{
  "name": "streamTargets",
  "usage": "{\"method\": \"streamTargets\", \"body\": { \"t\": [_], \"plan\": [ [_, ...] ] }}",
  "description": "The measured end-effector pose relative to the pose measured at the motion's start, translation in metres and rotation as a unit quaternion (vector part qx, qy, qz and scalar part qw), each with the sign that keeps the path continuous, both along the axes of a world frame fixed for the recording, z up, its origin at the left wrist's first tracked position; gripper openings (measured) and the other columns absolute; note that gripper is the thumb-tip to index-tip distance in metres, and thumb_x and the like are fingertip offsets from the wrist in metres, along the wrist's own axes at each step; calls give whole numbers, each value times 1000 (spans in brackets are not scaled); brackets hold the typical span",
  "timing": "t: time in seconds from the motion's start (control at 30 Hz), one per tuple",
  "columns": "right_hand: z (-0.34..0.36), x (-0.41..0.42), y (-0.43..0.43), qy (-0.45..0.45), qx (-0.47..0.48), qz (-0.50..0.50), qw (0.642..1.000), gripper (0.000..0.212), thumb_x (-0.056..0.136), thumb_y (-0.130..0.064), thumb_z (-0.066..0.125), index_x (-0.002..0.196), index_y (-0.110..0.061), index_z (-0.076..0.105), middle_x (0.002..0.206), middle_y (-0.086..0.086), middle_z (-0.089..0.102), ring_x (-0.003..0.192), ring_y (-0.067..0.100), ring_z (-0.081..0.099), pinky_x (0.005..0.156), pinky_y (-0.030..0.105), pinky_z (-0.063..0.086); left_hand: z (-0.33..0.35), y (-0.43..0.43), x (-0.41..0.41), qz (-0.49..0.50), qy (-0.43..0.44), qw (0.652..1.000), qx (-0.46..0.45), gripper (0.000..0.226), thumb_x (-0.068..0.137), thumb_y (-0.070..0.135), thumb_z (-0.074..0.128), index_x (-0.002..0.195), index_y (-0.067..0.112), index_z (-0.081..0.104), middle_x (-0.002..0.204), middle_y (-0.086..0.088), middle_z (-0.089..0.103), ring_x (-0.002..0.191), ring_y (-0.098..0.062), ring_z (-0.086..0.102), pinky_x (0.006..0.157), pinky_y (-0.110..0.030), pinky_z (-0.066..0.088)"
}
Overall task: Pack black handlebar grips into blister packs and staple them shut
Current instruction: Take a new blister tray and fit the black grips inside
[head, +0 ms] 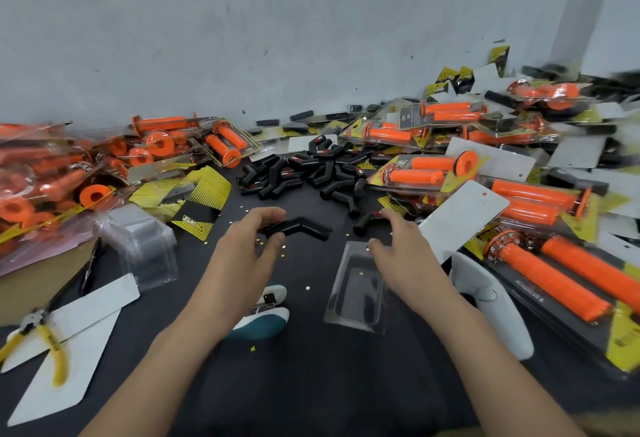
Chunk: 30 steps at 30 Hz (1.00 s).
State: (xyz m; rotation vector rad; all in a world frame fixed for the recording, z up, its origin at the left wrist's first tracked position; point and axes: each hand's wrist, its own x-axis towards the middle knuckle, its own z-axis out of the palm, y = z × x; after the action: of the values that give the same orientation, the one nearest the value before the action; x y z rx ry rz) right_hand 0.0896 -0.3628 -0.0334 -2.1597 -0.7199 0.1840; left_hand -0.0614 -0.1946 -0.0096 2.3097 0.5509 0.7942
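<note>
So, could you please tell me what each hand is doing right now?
Left hand: holds a black grip.
Right hand: open, fingertips at the clear tray edge.

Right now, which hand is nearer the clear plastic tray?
Right. The right hand is at the tray's far edge; the left hand, to its left, holds a black grip.

On the desk, a pile of loose grips lies at the middle, before the wall. Just in front of it the left hand holds a bent grip. To its right an empty blister shell lies under the right hand. Heaps of packed blister packs flank the pile on both sides. A stack of blister shells sits at the left, with pliers on backing cards nearer. A stapler lies between the forearms.
</note>
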Motion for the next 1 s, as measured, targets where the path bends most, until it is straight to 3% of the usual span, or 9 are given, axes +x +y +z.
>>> {"method": "streamTargets", "body": {
  "t": [0.1,0.2,0.37,0.5,0.57,0.63,0.77,0.9,1.0],
  "plan": [
    [-4,-22,-16,56,-82,-6,995,51,98,-40,51,143,-20,38,128,8,46,96,22,50,77,33,41,-1,1,-1,-7,4,1000,-9,28,98,19,57,113,43,57,112,9,62,92,5,58,80,-8,42],
    [-7,-29,-20,78,-121,31,989,16,97,-29,53,113,-25,53,119,6,59,104,23,56,81,35,48,-3,-1,-2,-19,21,1000,-8,28,98,22,58,115,44,58,111,12,60,99,8,51,87,-13,40],
    [5,-5,-3,12,-62,119,991,43,100,-13,52,140,-27,55,127,-11,65,109,2,58,86,7,41,-3,-6,-4,-52,31,998,32,30,96,25,62,114,49,60,107,19,52,100,23,44,81,5,29],
    [6,9,3,22,2,136,991,42,105,-10,41,137,-31,57,125,-15,66,114,5,59,94,19,47,-9,-10,0,-79,62,993,57,29,95,28,62,113,50,59,106,24,52,107,8,47,87,-6,33],
    [3,12,0,17,24,98,995,43,107,-11,35,137,-34,55,129,-15,62,99,-1,59,77,9,44,-13,-15,4,-91,75,991,62,28,95,28,61,114,49,59,108,25,54,112,4,46,94,-14,36],
    [-3,12,-4,15,30,59,998,46,106,-9,33,138,-35,52,135,-12,57,81,-2,55,61,9,40,-16,-20,10,-108,74,987,93,27,96,26,60,116,44,60,107,36,54,112,11,42,96,-10,32],
    [-18,4,-7,35,28,31,998,51,101,-2,36,143,-29,46,142,4,50,98,13,51,70,21,47,-19,-27,23,-132,85,979,132,25,97,24,59,120,34,62,108,63,29,98,18,36,90,-9,30],
    [-24,5,-6,80,15,50,995,60,95,7,37,144,-27,46,144,2,52,120,16,52,67,11,40,-28,-25,37,-120,110,980,116,26,97,24,58,121,34,61,92,45,47,105,5,41,92,-12,31],
    [-23,6,-6,96,20,54,994,64,92,10,36,141,-28,49,142,-1,54,119,11,50,66,7,39,-32,-25,41,-110,133,979,109,27,97,25,58,122,35,60,92,38,40,109,0,43,89,-15,31]
  ]
}}
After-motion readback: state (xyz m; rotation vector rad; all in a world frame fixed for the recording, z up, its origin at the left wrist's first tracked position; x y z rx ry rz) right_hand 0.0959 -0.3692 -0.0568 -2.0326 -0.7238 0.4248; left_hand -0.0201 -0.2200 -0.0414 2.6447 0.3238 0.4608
